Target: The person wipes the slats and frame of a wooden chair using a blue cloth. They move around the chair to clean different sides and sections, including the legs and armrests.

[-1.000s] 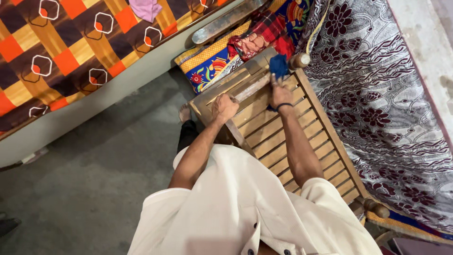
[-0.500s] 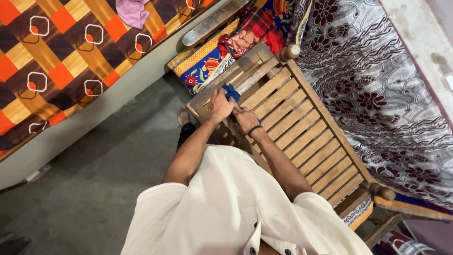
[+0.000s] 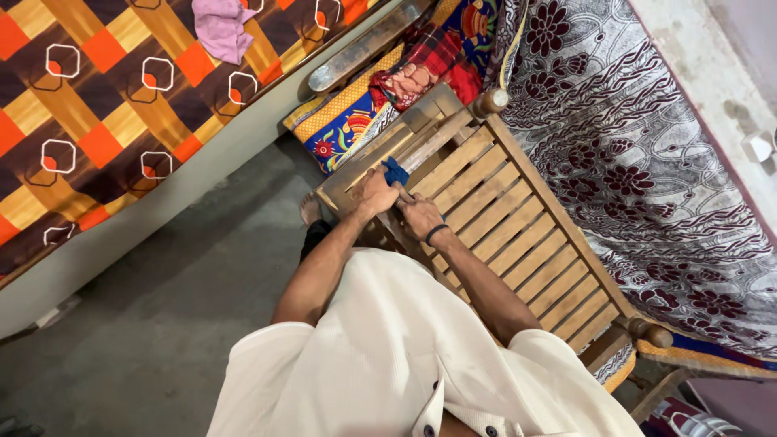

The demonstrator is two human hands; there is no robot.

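A slatted wooden chair lies against a patterned bed. Both hands meet at its near rail: the left hand has its grip closed on a blue cloth; the right hand curls beside, its hold unclear.

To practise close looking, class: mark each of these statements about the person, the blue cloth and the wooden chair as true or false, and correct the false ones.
1. A blue cloth lies by the left hand. True.
2. The right hand is raised clear of the slatted wooden chair. False: it rests on the slats.
3. The two hands are close together near one end of the chair. True.
4. The right wrist is bare. False: it wears a dark band.
5. A pink cloth lies on the checked orange and brown bedcover. True.
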